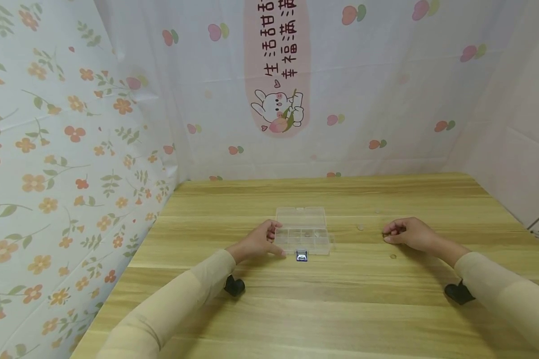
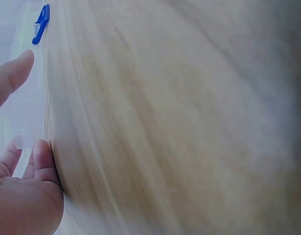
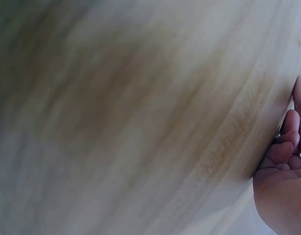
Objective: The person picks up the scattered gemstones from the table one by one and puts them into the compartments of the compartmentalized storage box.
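Pale sleeves [image 1: 179, 296] come in from both lower corners, each with a black mount [image 1: 234, 286] under the wrist, over a wood-grained table [image 1: 269, 319]. Between the two hands, though much closer to the left, sits a clear box [image 1: 309, 245], its lid [image 1: 300, 218] raised at the back and a blue clasp [image 1: 301, 256] at its front edge. The left hand [image 1: 257, 243] holds the box by its left end in a wide grip, thumb at the front, fingers farther back. A few small pieces [image 1: 316, 234] show in the rear compartments.

Well apart from the box, the right hand [image 1: 408, 233] is low at the table, its grip narrow, pinching a small brownish thing [image 1: 383, 236] at the fingertips; whether that is lifted, one cannot tell. A thin ring [image 1: 393, 256] lies near it, toward the camera, and a clear disc [image 1: 360, 227] lies between that hand and the box.
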### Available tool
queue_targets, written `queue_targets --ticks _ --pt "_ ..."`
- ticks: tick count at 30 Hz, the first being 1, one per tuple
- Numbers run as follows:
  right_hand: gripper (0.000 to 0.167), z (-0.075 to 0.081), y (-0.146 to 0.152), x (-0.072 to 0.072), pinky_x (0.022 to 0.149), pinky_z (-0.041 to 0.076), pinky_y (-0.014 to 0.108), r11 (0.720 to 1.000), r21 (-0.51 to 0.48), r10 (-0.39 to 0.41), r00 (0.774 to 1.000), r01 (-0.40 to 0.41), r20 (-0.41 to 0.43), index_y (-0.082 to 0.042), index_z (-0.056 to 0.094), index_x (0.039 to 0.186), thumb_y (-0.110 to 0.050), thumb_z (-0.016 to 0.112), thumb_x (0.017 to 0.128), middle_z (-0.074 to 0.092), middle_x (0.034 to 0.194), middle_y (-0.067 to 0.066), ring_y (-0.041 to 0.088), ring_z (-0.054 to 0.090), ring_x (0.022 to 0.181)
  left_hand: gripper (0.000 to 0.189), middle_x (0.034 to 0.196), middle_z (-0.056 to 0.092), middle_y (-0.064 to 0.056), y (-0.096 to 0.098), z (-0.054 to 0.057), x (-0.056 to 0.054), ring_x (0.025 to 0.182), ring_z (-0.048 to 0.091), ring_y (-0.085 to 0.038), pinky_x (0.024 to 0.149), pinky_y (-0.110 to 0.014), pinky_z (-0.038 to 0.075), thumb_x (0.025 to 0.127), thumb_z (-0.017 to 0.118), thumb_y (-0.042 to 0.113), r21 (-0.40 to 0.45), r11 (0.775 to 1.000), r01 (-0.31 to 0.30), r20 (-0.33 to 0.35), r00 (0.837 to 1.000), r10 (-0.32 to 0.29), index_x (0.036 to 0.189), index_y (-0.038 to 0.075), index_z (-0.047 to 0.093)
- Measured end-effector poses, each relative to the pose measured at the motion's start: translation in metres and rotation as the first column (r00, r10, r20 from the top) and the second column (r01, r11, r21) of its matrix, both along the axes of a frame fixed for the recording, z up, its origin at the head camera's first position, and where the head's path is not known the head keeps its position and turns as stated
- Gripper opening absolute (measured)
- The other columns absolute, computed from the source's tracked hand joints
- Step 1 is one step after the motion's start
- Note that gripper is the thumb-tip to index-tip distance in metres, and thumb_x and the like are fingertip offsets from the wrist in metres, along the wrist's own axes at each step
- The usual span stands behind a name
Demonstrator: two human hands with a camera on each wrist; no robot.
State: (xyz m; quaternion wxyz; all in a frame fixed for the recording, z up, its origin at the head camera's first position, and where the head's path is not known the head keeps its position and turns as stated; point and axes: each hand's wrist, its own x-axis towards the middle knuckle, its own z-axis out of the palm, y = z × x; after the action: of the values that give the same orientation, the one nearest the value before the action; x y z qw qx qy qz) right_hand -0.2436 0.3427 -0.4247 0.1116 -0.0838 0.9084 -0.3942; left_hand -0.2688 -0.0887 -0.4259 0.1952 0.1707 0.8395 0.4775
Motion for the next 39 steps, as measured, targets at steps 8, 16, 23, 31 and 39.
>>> queue_targets --ticks 8,16,23,31,39 --pt "0.029 0.005 -0.003 0.003 0.067 0.044 0.028 0.999 0.032 -0.006 1.000 0.006 -0.016 0.001 0.067 0.106 -0.022 0.072 0.089 0.062 0.096 0.006 0.019 0.049 0.083 0.074 0.111 0.044 -0.008 0.001 0.002 0.002 0.098 0.042 -0.021 0.084 -0.034 0.038 0.072 0.087 0.010 -0.011 1.000 -0.009 0.004 1.000 0.009 0.133 0.008 0.046" --pt "0.031 0.004 -0.004 -0.003 0.071 0.044 0.029 0.999 0.021 -0.028 1.000 0.029 -0.010 0.000 0.067 0.107 -0.025 0.072 0.089 0.062 0.097 0.006 0.020 0.050 0.086 0.074 0.113 0.045 -0.008 0.000 0.005 0.002 0.099 0.043 -0.022 0.085 -0.035 0.039 0.071 0.088 0.012 -0.023 1.000 -0.016 0.002 1.000 0.016 0.133 0.009 0.047" --pt "0.037 0.011 -0.016 -0.001 0.067 0.047 0.031 0.999 -0.044 -0.025 1.000 0.024 -0.004 0.002 0.065 0.111 -0.028 0.071 0.090 0.061 0.099 0.008 0.021 0.051 0.085 0.075 0.108 0.045 -0.008 0.002 0.003 0.001 0.096 0.042 -0.021 0.081 -0.033 0.038 0.070 0.088 0.011 -0.010 1.000 -0.013 0.002 1.000 0.013 0.133 0.007 0.047" --pt "0.037 0.025 -0.042 -0.002 0.074 0.045 0.033 0.994 -0.109 -0.013 1.000 0.013 -0.007 0.000 0.064 0.113 -0.030 0.069 0.092 0.060 0.098 0.009 0.023 0.051 0.088 0.075 0.108 0.045 -0.008 0.002 0.001 0.001 0.094 0.041 -0.020 0.079 -0.031 0.038 0.070 0.088 0.009 -0.010 1.000 -0.015 -0.002 1.000 0.015 0.133 0.007 0.047" --pt "0.038 0.031 -0.078 -0.002 0.075 0.048 0.034 0.976 -0.217 -0.004 0.999 -0.003 -0.035 0.004 0.063 0.114 -0.026 0.069 0.092 0.062 0.102 0.011 0.024 0.055 0.091 0.074 0.112 0.047 -0.009 0.001 0.001 0.000 0.100 0.044 -0.022 0.086 -0.034 0.040 0.071 0.088 0.009 -0.016 1.000 -0.007 -0.030 1.000 0.007 0.133 0.006 0.048"
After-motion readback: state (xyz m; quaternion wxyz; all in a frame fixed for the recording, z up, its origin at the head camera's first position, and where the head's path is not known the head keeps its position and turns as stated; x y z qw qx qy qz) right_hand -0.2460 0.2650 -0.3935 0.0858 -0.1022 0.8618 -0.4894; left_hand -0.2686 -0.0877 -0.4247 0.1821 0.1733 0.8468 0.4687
